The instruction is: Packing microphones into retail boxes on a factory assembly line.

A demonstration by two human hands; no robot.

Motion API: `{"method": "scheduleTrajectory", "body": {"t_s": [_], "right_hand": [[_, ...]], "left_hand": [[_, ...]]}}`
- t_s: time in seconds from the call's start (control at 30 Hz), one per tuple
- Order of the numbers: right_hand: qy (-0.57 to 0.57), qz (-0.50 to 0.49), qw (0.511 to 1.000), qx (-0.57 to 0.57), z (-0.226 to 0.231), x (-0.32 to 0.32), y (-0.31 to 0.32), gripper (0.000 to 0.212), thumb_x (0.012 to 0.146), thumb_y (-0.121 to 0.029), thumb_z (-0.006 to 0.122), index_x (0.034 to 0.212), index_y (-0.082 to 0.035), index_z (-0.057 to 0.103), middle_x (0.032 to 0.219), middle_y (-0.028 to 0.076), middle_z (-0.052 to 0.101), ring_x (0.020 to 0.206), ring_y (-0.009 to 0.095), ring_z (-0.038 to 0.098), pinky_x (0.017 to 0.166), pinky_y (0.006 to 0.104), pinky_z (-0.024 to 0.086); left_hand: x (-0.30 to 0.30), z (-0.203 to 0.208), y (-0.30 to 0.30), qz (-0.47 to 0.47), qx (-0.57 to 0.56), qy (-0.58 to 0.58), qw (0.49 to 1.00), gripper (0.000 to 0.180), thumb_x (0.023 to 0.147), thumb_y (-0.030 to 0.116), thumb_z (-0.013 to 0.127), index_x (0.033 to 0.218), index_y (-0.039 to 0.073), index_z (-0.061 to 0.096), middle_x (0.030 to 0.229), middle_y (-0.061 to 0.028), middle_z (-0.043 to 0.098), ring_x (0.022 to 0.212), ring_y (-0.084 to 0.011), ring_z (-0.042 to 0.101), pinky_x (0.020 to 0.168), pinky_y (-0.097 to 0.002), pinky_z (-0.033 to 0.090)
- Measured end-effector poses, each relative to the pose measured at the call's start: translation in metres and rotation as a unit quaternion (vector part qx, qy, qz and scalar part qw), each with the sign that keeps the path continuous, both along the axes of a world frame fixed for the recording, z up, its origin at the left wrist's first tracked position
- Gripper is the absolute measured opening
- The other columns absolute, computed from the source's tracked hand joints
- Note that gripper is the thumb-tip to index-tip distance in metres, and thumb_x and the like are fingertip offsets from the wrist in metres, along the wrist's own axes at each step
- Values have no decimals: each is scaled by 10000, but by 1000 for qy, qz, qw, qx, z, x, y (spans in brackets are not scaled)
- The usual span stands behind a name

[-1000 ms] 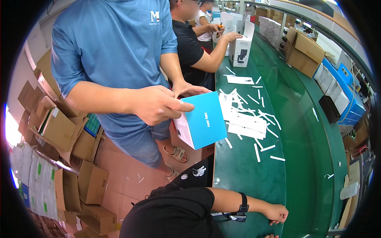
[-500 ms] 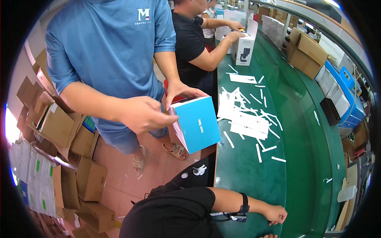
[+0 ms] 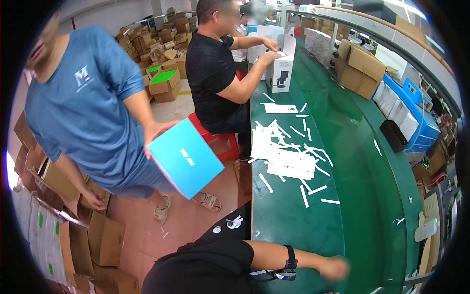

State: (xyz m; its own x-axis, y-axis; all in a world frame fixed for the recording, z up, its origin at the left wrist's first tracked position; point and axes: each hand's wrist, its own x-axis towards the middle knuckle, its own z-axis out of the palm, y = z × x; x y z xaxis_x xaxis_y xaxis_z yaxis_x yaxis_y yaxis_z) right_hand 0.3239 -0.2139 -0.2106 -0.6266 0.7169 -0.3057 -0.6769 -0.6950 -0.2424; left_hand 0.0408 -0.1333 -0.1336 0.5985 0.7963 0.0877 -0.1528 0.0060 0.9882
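Observation:
My left hand (image 3: 335, 268) is over the near part of the green table (image 3: 298, 223), its bare forearm crossing from my black sleeve with a black strap at the wrist. Motion smears its fingers, and I make out nothing in it. Of my right hand (image 3: 332, 292) only a sliver shows at the lower edge; its fingers are mostly cut off. Beyond my left arm, a person in a blue T-shirt (image 3: 93, 98) holds up a blue box (image 3: 188, 157) with one hand, the other arm hanging down.
White paper strips and printed sheets (image 3: 291, 164) lie scattered on the table. Farther along, a seated person in black (image 3: 210, 73) has both hands at a white box (image 3: 280, 73). An open carton (image 3: 360, 66) and a black box (image 3: 393, 134) stand at the right. Cartons (image 3: 105, 237) crowd the left floor.
The view has swung. The person in blue has straightened and taken one hand off the blue box, letting that arm drop. My left hand has become blurred.

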Motion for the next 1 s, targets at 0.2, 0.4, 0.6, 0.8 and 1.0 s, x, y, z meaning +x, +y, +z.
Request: {"method": "scheduleTrajectory", "body": {"t_s": [0.2,0.4,0.6,0.8,1.0], "right_hand": [[-19,-126,991,53,102,-102,-33,209,986,-202,469,788,-137,458,745,4,415,558,126,342,486,275,303],[13,-55,995,77,104,-96,-31,209,1016,-266,457,859,-158,542,780,-11,506,544,135,362,474,279,308],[6,-88,990,106,-8,-21,-17,202,999,-234,485,826,-134,517,752,0,491,534,129,354,473,279,312],[-24,-132,989,54,105,-99,-30,216,981,-202,478,778,-130,470,731,-3,449,526,121,358,466,267,306],[-40,-183,981,44,105,-102,-34,155,956,-152,493,808,-110,484,732,23,451,517,128,350,443,266,306]], "left_hand": [[4,-27,-1,26,-49,-29,998,118,901,98,567,918,-8,615,776,-109,656,623,-177,642,550,-322,531],[3,-1,-6,9,-1,-74,997,237,918,219,673,1040,16,680,943,-96,710,861,-202,650,752,-373,526],[-1,4,-4,33,5,-2,999,222,921,230,672,1018,31,691,888,-86,705,812,-179,656,684,-342,530],[2,1,-4,-2,-17,29,999,217,943,252,641,1004,50,688,838,-76,692,771,-168,663,630,-326,534],[0,2,-9,-4,43,20,999,217,953,248,607,985,43,668,824,-85,688,711,-160,664,624,-324,535]]}}
